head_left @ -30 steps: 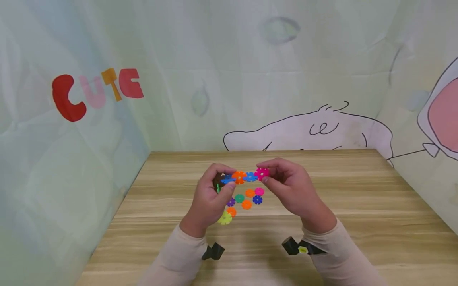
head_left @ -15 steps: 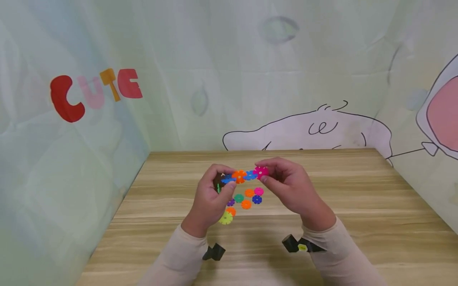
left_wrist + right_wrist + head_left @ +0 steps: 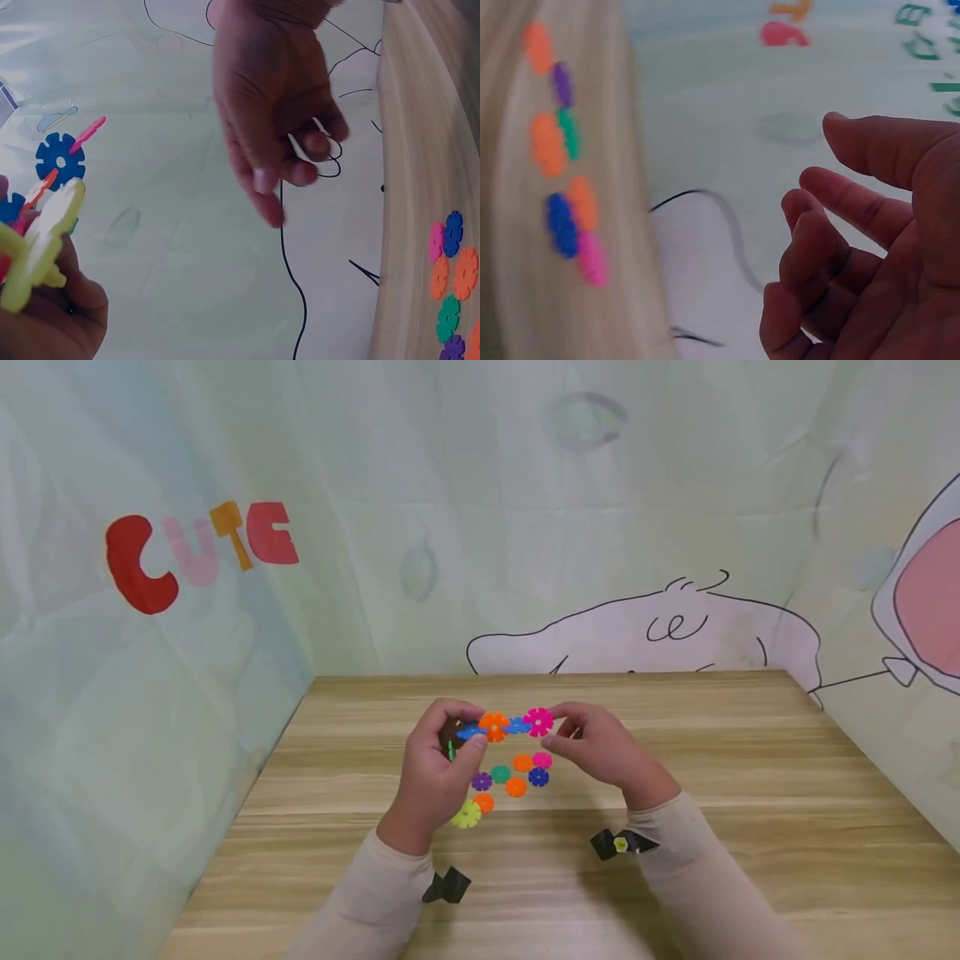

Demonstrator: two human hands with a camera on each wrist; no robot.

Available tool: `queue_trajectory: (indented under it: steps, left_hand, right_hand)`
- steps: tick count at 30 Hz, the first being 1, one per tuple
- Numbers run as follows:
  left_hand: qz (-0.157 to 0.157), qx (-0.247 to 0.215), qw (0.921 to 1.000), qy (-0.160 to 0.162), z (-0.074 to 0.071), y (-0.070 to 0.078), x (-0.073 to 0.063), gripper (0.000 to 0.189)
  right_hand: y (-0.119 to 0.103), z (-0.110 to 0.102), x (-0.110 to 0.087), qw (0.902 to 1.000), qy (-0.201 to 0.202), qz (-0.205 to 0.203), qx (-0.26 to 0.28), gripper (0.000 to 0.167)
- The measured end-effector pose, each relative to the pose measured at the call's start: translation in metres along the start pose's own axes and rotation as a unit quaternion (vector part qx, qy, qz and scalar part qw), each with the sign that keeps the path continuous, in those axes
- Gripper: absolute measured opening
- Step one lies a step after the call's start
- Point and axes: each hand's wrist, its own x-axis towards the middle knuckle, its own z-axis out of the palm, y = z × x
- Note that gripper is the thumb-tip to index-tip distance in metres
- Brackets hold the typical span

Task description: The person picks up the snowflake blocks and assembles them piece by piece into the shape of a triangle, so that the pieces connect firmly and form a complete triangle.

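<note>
My left hand (image 3: 435, 768) holds a chain of slotted plastic snowflake discs above the table. From its fingers the chain runs right through a blue disc (image 3: 470, 732), an orange disc (image 3: 493, 727) and another blue disc (image 3: 517, 725) to a pink disc (image 3: 538, 722) at the end. A yellow-green disc (image 3: 49, 240) sits in the same build, close to the camera in the left wrist view; part of the build is hidden by the hand. Beside the pink end is my right hand (image 3: 607, 747), its fingers loosely bent with nothing between thumb and fingertips in the right wrist view.
Several loose discs lie on the wooden table (image 3: 750, 827) below the hands, among them purple (image 3: 482, 782), green (image 3: 501, 774), dark blue (image 3: 538, 777) and pink (image 3: 542, 760) ones, plus orange ones. A printed cloth backdrop (image 3: 375, 527) stands around the table's back and sides.
My right hand has let go of the pink disc and drawn slightly right of it. My left hand has shifted a little left with the chain.
</note>
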Motion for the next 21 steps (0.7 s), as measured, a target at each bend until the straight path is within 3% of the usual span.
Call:
queue_trajectory:
  steps: [5,7,14,21]
  left_hand:
    - [-0.005,0.0,1.0,-0.006,-0.001,0.001,0.0,0.023]
    - [-0.007,-0.002,0.9999,-0.008,-0.002,0.002,0.0,0.024]
    - [-0.006,-0.008,0.9999,-0.012,-0.002,0.003,0.001,0.025]
    - [-0.009,-0.003,0.9999,-0.009,-0.001,0.002,-0.001,0.025]
  right_hand:
    - [0.021,0.027,0.014,0.9947,-0.059,0.07,-0.047,0.027]
    - [0.024,0.034,0.016,0.9921,-0.077,0.074,-0.066,0.035]
    - [0.031,0.042,0.014,0.9813,-0.1,0.11,-0.122,0.034]
    - [0.031,0.042,0.012,0.9786,-0.108,0.117,-0.13,0.034]
